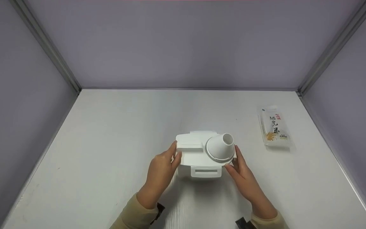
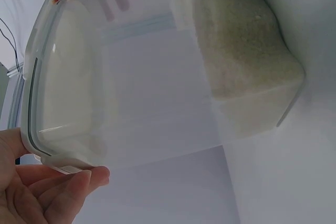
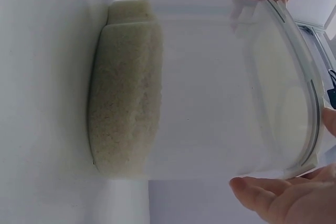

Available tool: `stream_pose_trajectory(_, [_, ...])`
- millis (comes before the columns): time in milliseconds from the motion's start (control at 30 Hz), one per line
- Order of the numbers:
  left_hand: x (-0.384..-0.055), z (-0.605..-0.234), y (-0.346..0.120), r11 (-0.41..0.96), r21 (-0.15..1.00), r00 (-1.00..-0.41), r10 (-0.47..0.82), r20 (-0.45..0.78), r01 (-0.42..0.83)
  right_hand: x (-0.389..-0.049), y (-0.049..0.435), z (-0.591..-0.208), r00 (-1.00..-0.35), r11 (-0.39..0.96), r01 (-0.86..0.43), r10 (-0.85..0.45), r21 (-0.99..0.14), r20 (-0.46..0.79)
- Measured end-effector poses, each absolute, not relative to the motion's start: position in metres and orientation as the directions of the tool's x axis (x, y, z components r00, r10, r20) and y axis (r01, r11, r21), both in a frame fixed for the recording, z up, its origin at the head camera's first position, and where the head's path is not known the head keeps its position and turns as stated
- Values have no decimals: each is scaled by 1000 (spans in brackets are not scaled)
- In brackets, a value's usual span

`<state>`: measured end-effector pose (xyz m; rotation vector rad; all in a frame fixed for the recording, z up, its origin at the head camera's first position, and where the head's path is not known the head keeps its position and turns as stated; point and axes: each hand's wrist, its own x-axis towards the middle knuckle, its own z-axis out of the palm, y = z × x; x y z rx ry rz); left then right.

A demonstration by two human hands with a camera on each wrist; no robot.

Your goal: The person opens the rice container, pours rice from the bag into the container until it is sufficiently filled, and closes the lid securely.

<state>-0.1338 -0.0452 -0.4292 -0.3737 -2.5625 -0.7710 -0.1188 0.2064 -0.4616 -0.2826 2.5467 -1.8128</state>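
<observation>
A clear plastic rice container (image 2: 152,93) stands upright on the table, with pale rice (image 3: 126,93) filling its lower part. Its white lid (image 1: 187,159) carries a cone-shaped white spout (image 1: 218,148) on the right and a raised block on the left. A slotted latch (image 1: 206,172) hangs down at the front. My left hand (image 1: 161,168) grips the lid's left edge, with fingers curled under the side rim in the left wrist view. On the opposite side my right hand (image 1: 246,179) holds the lid's edge between thumb and fingers.
A flat clear packet (image 1: 275,127) with printed characters and an orange picture lies on the white table (image 1: 113,127) to the right. Grey-lilac panels (image 1: 183,44) enclose the table at the back and both sides, with metal posts at the corners.
</observation>
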Motion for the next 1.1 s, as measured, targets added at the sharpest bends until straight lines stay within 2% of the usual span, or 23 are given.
stream_pose_trajectory(567, [-135,-430,-47,812,458,-878,131,461,362,-120,206,-466,-984,293,-109,-169,-950,61])
stream_pose_trajectory(933, [-136,-431,-49,836,419,-862,117,493,354,-119,202,-468,-982,269,-142,-160,-952,102])
stream_pose_trajectory(1100, [-140,-428,-53,816,445,-889,171,424,369,-120,201,-468,-981,247,-142,-164,-959,103])
